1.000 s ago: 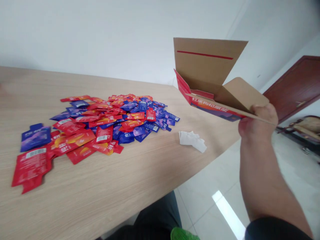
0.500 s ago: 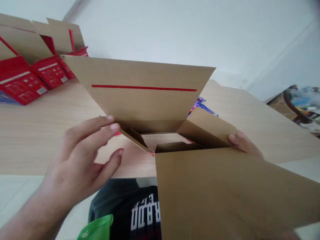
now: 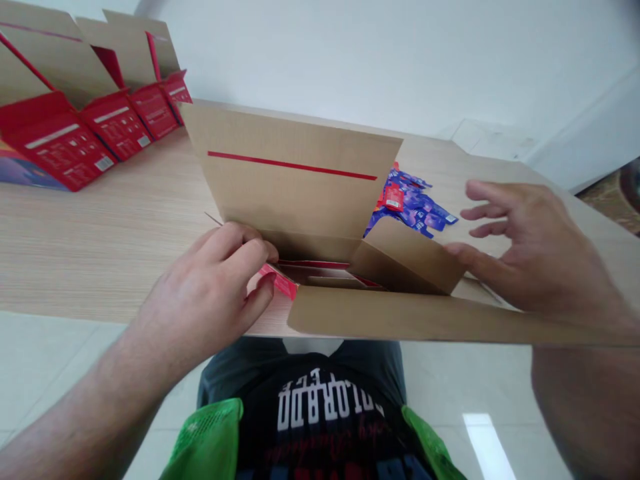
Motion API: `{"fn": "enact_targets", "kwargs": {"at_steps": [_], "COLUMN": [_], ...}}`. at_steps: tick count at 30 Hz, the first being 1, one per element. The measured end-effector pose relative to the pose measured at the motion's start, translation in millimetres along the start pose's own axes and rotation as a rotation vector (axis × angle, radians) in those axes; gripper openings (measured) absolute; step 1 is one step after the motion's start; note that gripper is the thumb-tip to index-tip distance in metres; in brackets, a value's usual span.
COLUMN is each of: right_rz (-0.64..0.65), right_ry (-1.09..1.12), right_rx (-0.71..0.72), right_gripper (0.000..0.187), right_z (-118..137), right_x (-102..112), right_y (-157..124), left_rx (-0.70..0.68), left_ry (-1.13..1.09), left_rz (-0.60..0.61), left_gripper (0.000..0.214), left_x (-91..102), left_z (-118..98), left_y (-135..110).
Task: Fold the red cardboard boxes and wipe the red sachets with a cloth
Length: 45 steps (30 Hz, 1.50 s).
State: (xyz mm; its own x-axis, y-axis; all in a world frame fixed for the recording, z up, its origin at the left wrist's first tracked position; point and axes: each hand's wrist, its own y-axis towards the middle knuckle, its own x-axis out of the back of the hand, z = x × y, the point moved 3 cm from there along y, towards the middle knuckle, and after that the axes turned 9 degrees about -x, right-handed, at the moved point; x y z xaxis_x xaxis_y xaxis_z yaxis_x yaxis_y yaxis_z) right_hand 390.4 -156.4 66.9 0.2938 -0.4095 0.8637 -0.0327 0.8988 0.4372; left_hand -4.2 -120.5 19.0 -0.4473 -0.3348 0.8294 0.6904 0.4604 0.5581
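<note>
Folding the carton (image 3: pixel 300 193) into shape seemed to call for even pressure: one corner pinned firmly while the right side flap (image 3: pixel 405 260) was pushed squarely inward, so the creases bent true instead of buckling. The left hand (image 3: pixel 210 293) was closed on the carton's left corner, fingers curled over the edge and thumb under the red lip. The right hand (image 3: pixel 535 253) was spread open, one fingertip just touching the side flap. The carton sat at the near edge of the tabletop (image 3: pixel 100 233), between the two hands, its tall back flap upright. Blue and red sachets (image 3: pixel 410 200) lay behind it; red boxes (image 3: pixel 65 140) stood far left.
</note>
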Motion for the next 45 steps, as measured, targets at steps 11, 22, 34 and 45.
{"fn": "enact_targets", "kwargs": {"at_steps": [11,22,34,45], "right_rz": [0.598,1.118,1.135,1.246], "right_ry": [-0.428,-0.53,-0.557,-0.529], "right_rx": [0.631,0.18,0.245,0.198], "right_gripper": [0.013,0.065,0.089,0.059], "right_z": [106.0,141.7,137.2,138.3], "right_x": [-50.2,-112.7,-160.4,-173.3], "right_y": [37.5,70.7,51.7,45.6], "left_rx": [0.038,-0.058,-0.064,-0.122], "left_ry": [-0.092,-0.427,-0.521,-0.557], "left_rz": [-0.024,-0.065,-0.138,-0.191], "left_gripper": [0.012,0.029,0.03,0.026], "left_x": [-2.8,0.9,-1.9,-0.9], "left_z": [-1.5,1.6,5.9,12.2], "left_y": [5.9,-16.2,-27.5,-32.9]}}
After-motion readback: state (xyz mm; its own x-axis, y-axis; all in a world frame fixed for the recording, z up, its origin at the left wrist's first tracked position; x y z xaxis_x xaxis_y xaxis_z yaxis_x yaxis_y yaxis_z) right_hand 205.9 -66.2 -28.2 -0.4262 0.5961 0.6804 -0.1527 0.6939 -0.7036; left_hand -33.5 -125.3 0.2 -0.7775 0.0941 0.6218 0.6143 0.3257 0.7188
